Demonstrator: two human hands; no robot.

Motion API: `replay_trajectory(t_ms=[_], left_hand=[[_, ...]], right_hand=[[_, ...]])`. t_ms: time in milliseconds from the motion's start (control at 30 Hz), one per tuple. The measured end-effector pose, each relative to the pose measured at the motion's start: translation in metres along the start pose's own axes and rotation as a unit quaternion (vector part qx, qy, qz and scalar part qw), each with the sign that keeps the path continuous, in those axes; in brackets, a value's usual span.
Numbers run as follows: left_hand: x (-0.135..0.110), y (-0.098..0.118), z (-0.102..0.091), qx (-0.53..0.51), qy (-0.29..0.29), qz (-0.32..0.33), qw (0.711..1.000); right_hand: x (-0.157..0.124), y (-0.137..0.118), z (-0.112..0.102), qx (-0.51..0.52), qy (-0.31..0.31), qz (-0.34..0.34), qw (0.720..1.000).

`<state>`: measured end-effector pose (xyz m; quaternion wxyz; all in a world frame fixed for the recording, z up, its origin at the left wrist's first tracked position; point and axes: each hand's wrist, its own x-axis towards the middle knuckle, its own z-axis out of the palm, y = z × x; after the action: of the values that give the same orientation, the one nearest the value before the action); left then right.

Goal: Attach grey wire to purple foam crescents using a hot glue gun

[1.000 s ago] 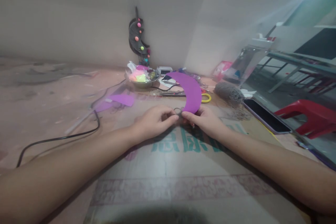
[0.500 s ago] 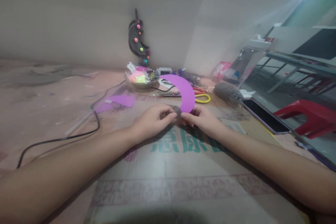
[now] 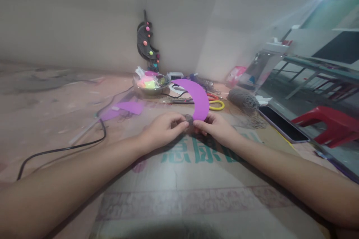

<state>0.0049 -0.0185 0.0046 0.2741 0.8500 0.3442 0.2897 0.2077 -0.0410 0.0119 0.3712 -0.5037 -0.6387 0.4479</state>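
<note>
A purple crescent cut from card or paper [image 3: 201, 101] stands up above the cardboard. My right hand [image 3: 218, 127] pinches its lower end between thumb and fingers. Just left of that end, a small dark grey bunch of yarn [image 3: 189, 119] is in the fingertips of my left hand [image 3: 164, 129]. The two hands are close together, thumbs nearly meeting at the crescent's lower tip. I cannot tell whether the yarn is wound around the tip or only lies against it.
Printed cardboard [image 3: 179, 179] lies under my hands. Behind are scissors [image 3: 217, 105], a metal bowl [image 3: 153, 89], a grey yarn ball [image 3: 242, 98] and a decorated grey crescent [image 3: 144, 41] at the wall. A phone [image 3: 283, 123] lies right; purple scraps [image 3: 130, 107] and a black cable [image 3: 64, 149] lie left.
The grey yarn bunch at the left fingertips looks slightly different, with a looser loop showing. Both hands and the purple crescent stay almost where they were.
</note>
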Motion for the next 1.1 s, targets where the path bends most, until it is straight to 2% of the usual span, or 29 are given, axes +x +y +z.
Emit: replay_trajectory(t_ms=[233, 500, 700, 933, 1100], left_hand=[[-0.0003, 0.0015, 0.0001, 0.017, -0.02, 0.016, 1.0], [0.0, 0.0027, -0.0006, 0.026, -0.016, 0.02, 0.999], [-0.0002, 0.0017, 0.0002, 0.034, -0.027, 0.038, 0.998], [0.0002, 0.002, -0.0004, 0.034, -0.009, 0.022, 0.999], [0.0, 0.0019, 0.0, 0.038, -0.01, 0.018, 0.999]], right_hand=[[-0.0026, -0.0034, 0.0001, 0.012, -0.017, 0.022, 1.0], [0.0, -0.0004, -0.0009, -0.002, 0.017, 0.0, 1.0], [-0.0013, -0.0006, -0.0014, -0.027, 0.0, 0.008, 1.0], [0.0026, 0.0013, 0.0004, 0.033, 0.017, -0.03, 0.999], [-0.0009, -0.003, -0.0007, -0.021, 0.025, -0.024, 0.999]])
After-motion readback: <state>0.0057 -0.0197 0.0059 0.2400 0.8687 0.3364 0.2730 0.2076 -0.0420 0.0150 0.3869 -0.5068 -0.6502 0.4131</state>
